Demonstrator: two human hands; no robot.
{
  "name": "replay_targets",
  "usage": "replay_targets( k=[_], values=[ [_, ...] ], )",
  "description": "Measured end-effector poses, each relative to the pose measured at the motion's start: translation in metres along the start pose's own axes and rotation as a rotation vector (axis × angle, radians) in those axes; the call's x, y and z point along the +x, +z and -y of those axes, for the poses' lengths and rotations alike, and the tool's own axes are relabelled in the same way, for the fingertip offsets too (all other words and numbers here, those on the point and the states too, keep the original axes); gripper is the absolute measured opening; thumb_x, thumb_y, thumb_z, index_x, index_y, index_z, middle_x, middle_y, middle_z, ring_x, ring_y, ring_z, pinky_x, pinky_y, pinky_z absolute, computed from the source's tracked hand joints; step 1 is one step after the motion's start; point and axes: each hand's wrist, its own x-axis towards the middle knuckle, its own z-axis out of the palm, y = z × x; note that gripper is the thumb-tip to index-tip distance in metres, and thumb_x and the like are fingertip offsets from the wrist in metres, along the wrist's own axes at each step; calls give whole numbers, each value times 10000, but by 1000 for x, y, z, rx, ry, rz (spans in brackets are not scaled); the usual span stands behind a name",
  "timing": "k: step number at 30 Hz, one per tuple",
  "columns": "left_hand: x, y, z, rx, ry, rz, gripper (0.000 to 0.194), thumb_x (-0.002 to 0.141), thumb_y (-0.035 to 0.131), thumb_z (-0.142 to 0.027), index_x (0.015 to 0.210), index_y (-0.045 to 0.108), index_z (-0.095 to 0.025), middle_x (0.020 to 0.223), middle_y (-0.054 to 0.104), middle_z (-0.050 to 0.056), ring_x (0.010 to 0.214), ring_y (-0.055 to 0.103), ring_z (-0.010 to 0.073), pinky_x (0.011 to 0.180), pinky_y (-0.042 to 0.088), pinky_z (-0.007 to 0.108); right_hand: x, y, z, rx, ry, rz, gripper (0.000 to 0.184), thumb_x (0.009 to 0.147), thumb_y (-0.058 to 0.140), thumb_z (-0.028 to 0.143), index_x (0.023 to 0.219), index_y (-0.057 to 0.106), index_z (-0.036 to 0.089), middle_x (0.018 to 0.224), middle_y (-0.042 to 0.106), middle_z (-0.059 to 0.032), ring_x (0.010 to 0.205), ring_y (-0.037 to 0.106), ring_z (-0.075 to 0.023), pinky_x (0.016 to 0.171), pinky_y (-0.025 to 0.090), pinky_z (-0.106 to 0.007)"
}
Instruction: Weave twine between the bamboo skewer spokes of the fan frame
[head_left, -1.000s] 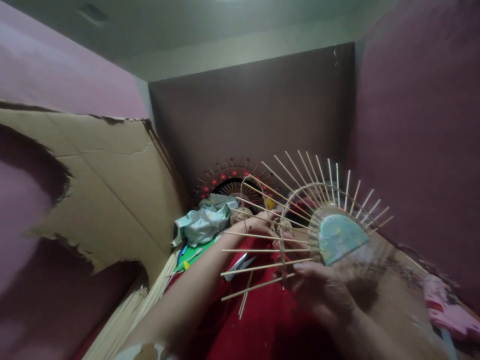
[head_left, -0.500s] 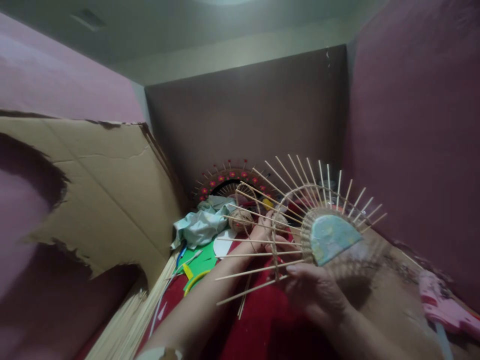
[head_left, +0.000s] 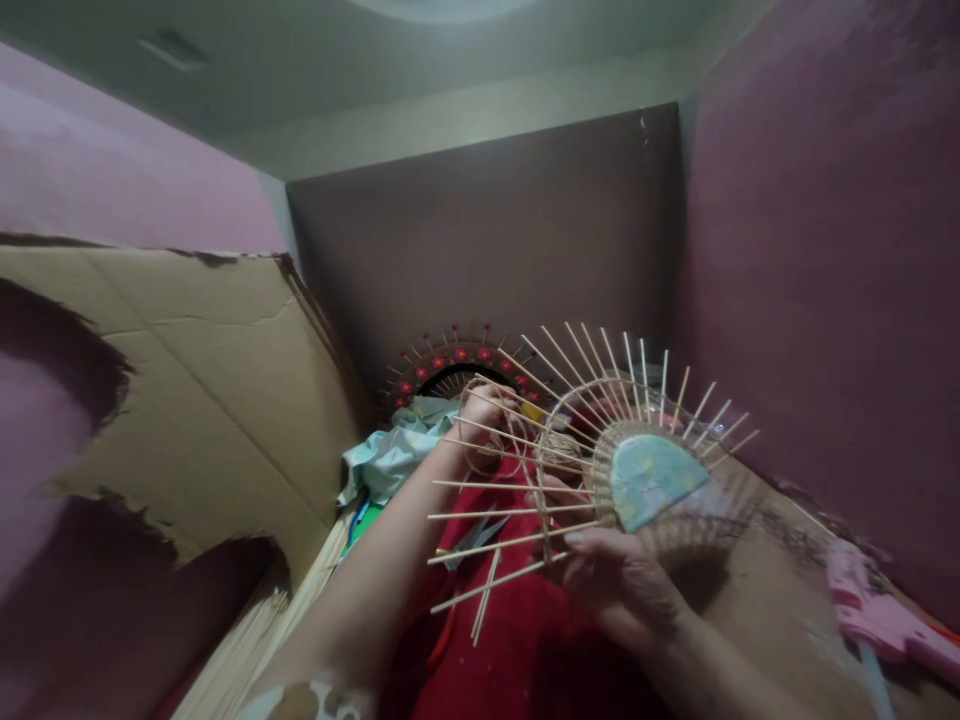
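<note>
My right hand (head_left: 626, 580) grips the lower edge of a half-round stick fan (head_left: 661, 480), thumb on top and fingers beneath. Pale thin sticks spread from its woven twine band, and a light blue-green cloth half-circle covers the centre. A looser row of twine (head_left: 541, 470) curves across the sticks farther out. Beyond the stick tips on the left, my left hand (head_left: 486, 412) is closed on a strand of twine (head_left: 517, 425), which loops back toward the fan. A ball of twine (head_left: 559, 452) shows behind the sticks.
Scissors (head_left: 484, 535) and loose sticks (head_left: 486, 600) lie on red cloth (head_left: 517, 640). At right is a pink glue gun (head_left: 874, 605). Torn cardboard (head_left: 225, 400) leans at left above a stick bundle (head_left: 247, 640). Behind are crumpled pale cloth (head_left: 397, 450) and a flower-trimmed piece (head_left: 461, 355).
My left hand has moved up and away to the left from behind the fan's sticks, drawing the twine out. My right hand keeps its grip. Scissors now show on the red cloth.
</note>
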Motion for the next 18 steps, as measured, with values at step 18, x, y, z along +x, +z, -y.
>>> replay_targets(
  k=[18],
  values=[
    [-47, -64, -57, 263, 162, -108, 69, 651, 612, -103, 640, 650, -159, 646, 636, 54, 670, 598, 163, 596, 459, 244, 0, 2, -2, -86, -6, -68, 162, 621, 601, 55, 677, 703, 167, 664, 706, -34, 638, 645, -152, 606, 506, -255]
  ],
)
